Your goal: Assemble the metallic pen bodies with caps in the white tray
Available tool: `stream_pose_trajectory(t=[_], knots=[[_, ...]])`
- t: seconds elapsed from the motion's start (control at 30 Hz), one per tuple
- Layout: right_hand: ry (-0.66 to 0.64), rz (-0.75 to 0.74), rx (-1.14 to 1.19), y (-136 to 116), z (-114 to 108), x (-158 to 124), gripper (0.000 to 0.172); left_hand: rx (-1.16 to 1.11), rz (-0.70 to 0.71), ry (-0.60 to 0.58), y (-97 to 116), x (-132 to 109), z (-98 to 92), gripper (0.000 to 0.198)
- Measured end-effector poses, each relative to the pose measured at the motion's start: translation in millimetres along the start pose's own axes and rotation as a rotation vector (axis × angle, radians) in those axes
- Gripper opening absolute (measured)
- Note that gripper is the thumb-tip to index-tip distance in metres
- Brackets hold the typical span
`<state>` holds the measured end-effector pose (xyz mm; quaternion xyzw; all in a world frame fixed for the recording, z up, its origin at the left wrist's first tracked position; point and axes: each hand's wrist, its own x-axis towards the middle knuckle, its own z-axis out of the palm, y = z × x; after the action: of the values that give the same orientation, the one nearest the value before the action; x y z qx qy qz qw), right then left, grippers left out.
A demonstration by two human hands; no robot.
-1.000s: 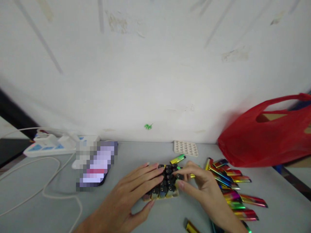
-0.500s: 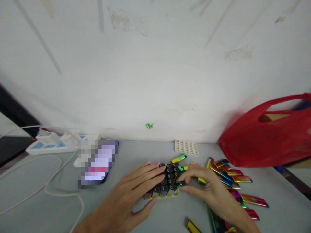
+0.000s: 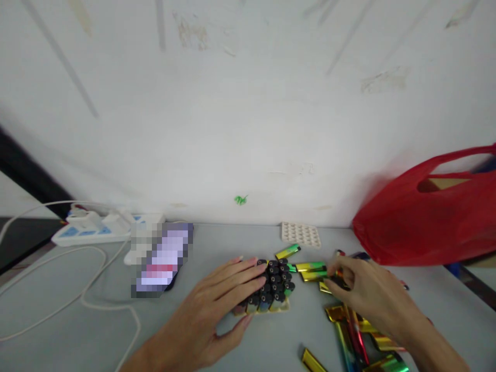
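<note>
My left hand [image 3: 220, 299] lies with outstretched fingers across the left part of a packed block of upright lighters [image 3: 275, 279], hiding many of them. Their black tops face up, each with a small round hole. They stand in a pale tray [image 3: 284, 308], whose front rim shows. Over to the right, the thumb and index finger of my right hand [image 3: 364, 292] close around the black end of a shiny yellow-green lighter [image 3: 311, 277] lying on the table. Another yellow-green lighter [image 3: 308, 267] lies against it, and a third [image 3: 288, 251] lies behind the block.
More shiny lighters [image 3: 354, 336] are heaped under and in front of my right forearm. A pale tray with holes [image 3: 300, 234] lies by the wall. A red bag [image 3: 422, 227] stands at right. At left are a phone [image 3: 165, 258], a power strip [image 3: 93, 235] and loose white cables [image 3: 104, 305].
My right hand has left the block's right edge and moved right to the loose lighters. The lighter it held now stands upright in the block. My left hand stays on the block.
</note>
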<state>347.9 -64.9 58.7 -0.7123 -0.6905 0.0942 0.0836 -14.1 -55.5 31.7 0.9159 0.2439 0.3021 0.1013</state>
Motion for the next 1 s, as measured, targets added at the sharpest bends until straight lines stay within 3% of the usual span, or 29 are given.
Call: stream_pose_trajectory(t=[0.13,0.3,0.43,0.57,0.67,0.77,0.9,1.0], knots=[[-0.111,-0.025,-0.032,11,6,0,0.016,-0.004,0.002,-0.01,-2,-1,0.9,0.063],[-0.004,-0.115,0.147,5,10,2,0.013,0.01,0.006,-0.005,-2,-1,0.5,0.062],[0.099,-0.12,0.754,-17,8,2,0.033,0.009,0.011,0.0,-1,1,-0.5,0.062],[0.144,0.11,1.49,-42,14,3,0.043,0.004,0.018,0.008,-1,2,-0.3,0.061],[0.112,0.212,1.845,-51,19,6,0.048,-0.006,0.016,0.009,-1,2,0.4,0.06],[0.011,0.182,1.956,-53,24,8,0.052,-0.012,0.013,0.009,-2,2,0.9,0.061],[-0.149,0.098,1.93,-57,27,3,0.036,-0.021,0.005,0.013,-1,2,1.0,0.064],[-0.248,0.121,1.916,-63,28,-3,0.03,-0.03,-0.007,0.004,0,2,0.6,0.064]])
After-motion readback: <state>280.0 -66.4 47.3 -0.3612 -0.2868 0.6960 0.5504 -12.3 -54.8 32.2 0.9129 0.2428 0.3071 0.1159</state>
